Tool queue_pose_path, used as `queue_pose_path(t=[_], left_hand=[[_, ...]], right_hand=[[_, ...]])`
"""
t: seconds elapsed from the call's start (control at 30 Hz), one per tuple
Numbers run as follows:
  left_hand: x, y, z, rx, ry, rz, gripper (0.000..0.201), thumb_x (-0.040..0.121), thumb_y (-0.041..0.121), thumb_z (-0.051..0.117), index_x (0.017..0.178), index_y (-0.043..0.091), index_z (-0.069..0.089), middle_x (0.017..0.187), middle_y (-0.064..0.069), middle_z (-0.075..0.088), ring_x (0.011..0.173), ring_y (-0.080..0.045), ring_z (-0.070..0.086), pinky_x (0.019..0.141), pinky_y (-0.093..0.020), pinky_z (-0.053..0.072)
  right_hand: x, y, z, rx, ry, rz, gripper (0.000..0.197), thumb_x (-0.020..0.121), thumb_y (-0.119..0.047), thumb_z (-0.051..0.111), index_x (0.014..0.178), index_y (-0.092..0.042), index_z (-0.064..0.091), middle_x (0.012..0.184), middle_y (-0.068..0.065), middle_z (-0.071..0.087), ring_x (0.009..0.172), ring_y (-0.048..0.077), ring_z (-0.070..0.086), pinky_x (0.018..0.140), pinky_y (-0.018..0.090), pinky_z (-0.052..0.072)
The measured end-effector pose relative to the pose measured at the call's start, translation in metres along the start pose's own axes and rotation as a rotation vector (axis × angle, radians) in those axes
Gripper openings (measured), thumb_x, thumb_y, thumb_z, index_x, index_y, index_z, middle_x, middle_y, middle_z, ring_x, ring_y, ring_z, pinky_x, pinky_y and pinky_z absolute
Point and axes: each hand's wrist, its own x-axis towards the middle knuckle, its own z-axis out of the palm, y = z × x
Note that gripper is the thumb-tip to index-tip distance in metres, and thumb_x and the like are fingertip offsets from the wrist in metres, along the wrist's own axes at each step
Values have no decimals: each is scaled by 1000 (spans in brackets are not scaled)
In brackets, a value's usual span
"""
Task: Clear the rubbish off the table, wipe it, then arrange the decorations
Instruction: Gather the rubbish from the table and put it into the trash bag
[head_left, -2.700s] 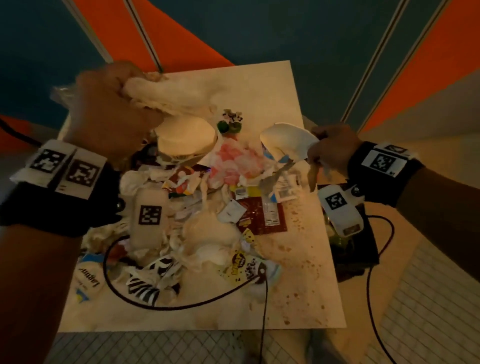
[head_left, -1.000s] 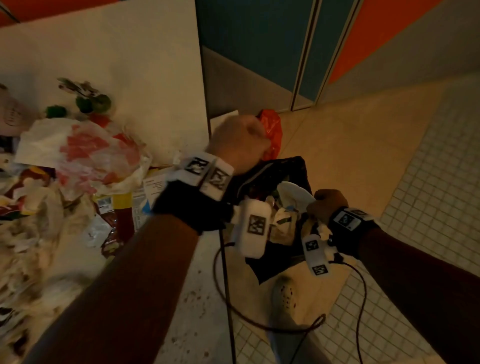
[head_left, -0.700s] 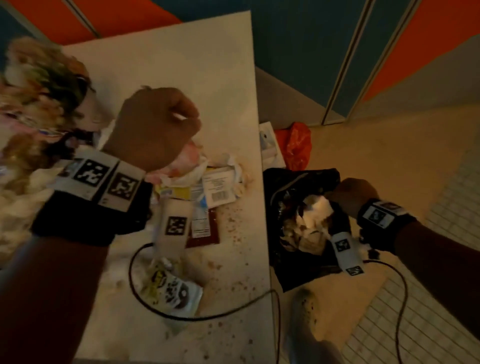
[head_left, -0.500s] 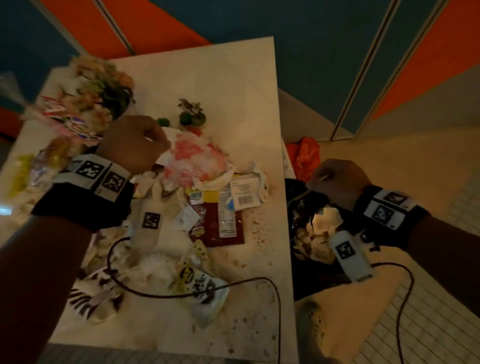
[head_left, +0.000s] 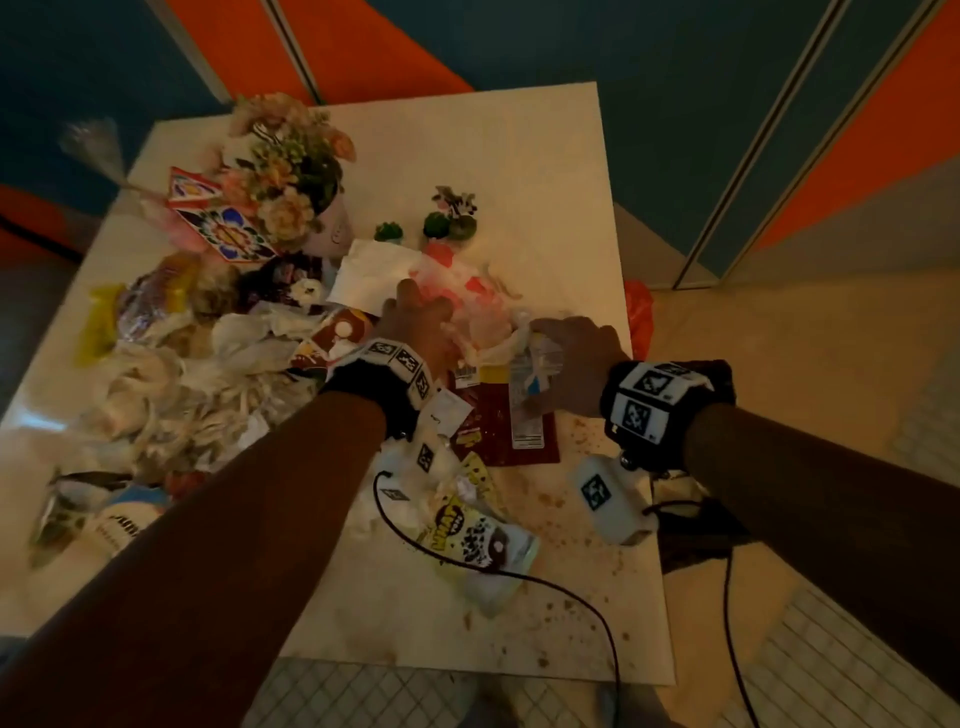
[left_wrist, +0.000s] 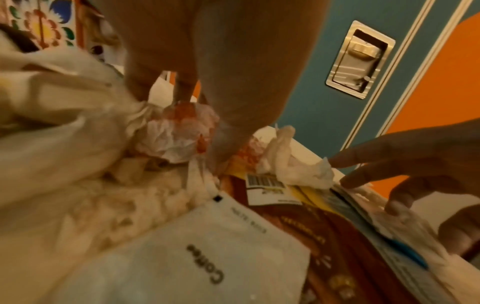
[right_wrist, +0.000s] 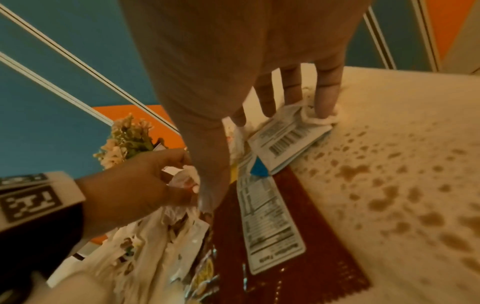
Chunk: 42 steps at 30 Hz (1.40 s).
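Both hands (head_left: 415, 325) (head_left: 576, 358) work rubbish (head_left: 208, 374) near the table's (head_left: 545, 171) right edge.

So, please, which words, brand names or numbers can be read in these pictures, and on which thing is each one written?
"Coffee": white sachet, left wrist view; the small line beside it is blurred.
"Nutrition Facts": white label on the dark red packet, right wrist view; its figures are too small.
"WHAT": yellow snack wrapper, head view; only partly legible.
Barcodes on the folded leaflet: digits unreadable.
Wristband markers: patterns, no words.
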Motion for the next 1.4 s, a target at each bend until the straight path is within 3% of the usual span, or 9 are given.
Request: queue_pose_path(t=[0.13,0.33,0.43,0.7,0.8,0.9,1.1,1.23,1.4], left_hand=[[-6,-11,-3,-91,35,-27,27,88,17,54,113,23,60,132,-10,33,118,-33,44,102,-42,40],[-14,-34,-19,-235,209,-76,24,80,22,66,96,8,58,108,-14,53,99,-33,55,85,-35,45],[-21,-47,-27,-376,313,-144,16,82,14,60,90,1,57,95,-17,59,90,-31,57,73,-35,45],[-37,-78,-46,-542,362,-224,13,81,20,64,84,9,57,85,-8,60,81,-27,56,74,-42,51],[-44,-87,-46,-609,365,-199,15,77,23,65,72,18,51,79,-10,62,76,-31,60,66,-45,54],[-52,-90,-48,-577,394,-165,16,80,19,64,73,13,51,75,-7,59,70,-23,53,60,-32,43],[-58,-90,-48,-594,377,-186,13,80,19,66,78,10,57,83,-10,65,79,-28,61,70,-42,53],[-62,-90,-46,-643,371,-188,9,79,12,66,80,6,60,88,-14,67,86,-32,63,76,-47,55],[-66,-91,-46,-639,391,-193,10,81,11,64,81,2,60,88,-16,67,80,-25,59,73,-40,52]], right_hand=[[7,-13,7,-97,-10,-9,101,70,-40,80,148,-33,16,148,5,24,133,38,20,105,52,34],[16,-19,7,-175,25,-8,86,75,-27,77,145,-28,27,139,8,29,125,39,29,101,49,37],[20,-23,9,-130,63,-15,77,73,-25,77,138,-26,36,132,8,34,120,37,35,96,47,40],[22,-34,3,-177,52,-64,73,62,-28,83,123,-20,43,124,9,37,112,35,40,77,41,41],[14,-31,-3,-333,72,-45,86,59,-41,83,130,-26,37,128,7,30,115,35,33,83,45,44],[4,-18,3,-386,59,55,94,60,-51,78,137,-35,25,136,5,21,124,38,26,91,51,43],[2,-24,14,-388,104,-31,91,75,-45,68,144,-46,9,140,8,18,122,39,32,87,46,46],[8,-31,16,-525,36,-69,74,87,-45,57,147,-39,14,146,11,19,125,41,32,93,46,43],[7,-36,18,-567,39,-90,64,88,-40,55,143,-30,24,141,10,28,121,39,36,90,43,43]])
